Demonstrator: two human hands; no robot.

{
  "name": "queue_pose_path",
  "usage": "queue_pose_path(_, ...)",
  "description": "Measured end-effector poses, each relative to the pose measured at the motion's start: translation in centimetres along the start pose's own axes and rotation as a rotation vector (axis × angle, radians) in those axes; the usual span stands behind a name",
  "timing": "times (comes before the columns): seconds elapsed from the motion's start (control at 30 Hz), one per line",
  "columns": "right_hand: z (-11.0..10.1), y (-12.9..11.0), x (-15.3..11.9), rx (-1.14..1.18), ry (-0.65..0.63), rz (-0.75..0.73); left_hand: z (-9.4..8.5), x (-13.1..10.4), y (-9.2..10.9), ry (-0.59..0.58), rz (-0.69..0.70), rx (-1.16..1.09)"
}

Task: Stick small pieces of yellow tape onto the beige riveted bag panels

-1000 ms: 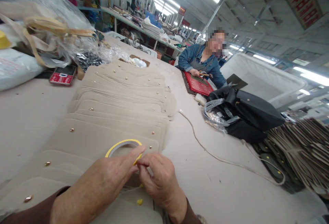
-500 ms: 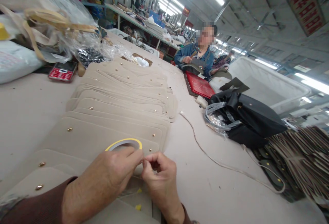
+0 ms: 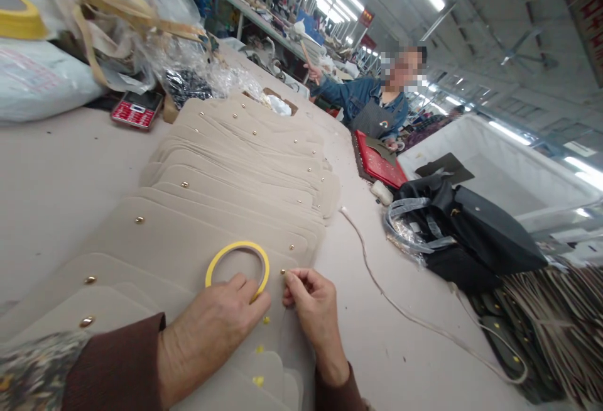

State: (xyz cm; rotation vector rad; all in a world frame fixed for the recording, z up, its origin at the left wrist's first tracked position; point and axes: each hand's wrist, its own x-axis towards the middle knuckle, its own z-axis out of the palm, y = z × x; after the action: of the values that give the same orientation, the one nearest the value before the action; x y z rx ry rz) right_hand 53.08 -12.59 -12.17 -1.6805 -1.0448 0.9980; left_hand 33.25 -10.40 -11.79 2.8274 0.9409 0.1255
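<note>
Yellow tape roll [image 3: 239,245] looks light, firm; I'd hold its rim, where my left grip [image 3: 219,323] pinches; right grip [image 3: 315,310] pressed together.

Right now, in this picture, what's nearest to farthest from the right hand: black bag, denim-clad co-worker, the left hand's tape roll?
1. Tape roll, just left.
2. Black bag, off to the right.
3. Denim-clad co-worker, farthest back.

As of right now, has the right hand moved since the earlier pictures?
Yes: judged against the gold stud near its fingertips, the right hand has moved rightward and farther up the picture.
</note>
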Motion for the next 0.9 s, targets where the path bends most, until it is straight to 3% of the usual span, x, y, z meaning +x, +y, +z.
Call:
queue_pose_path(0.3,1.4,0.5,0.3,-0.504,0.071,-0.465,-0.5,0.1,0.4,-0.025,-0.002,-0.015)
queue_pose_path(0.4,1.8,0.8,0.3,-0.572,0.111,-0.499,-1.0,0.2,0.4,-0.082,-0.019,-0.018)
queue_pose_path(0.6,0.4,1.4,-0.2,-0.4,0.134,-0.283,-1.5,0.6,0.4,-0.174,-0.059,-0.042)
queue_pose_path(0.7,0.0,1.7,-0.7,-0.395,0.102,-0.416,-1.5,0.7,0.3,-0.177,-0.073,-0.054)
queue_pose_path(0.8,0.6,1.8,-0.8,-0.562,0.13,-0.625,-1.7,0.8,0.3,-0.178,-0.086,-0.073)
queue_pose_path(0.9,1.6,1.7,-0.3,-0.72,0.161,-0.703,-1.6,0.8,0.3,-0.179,-0.089,-0.08)
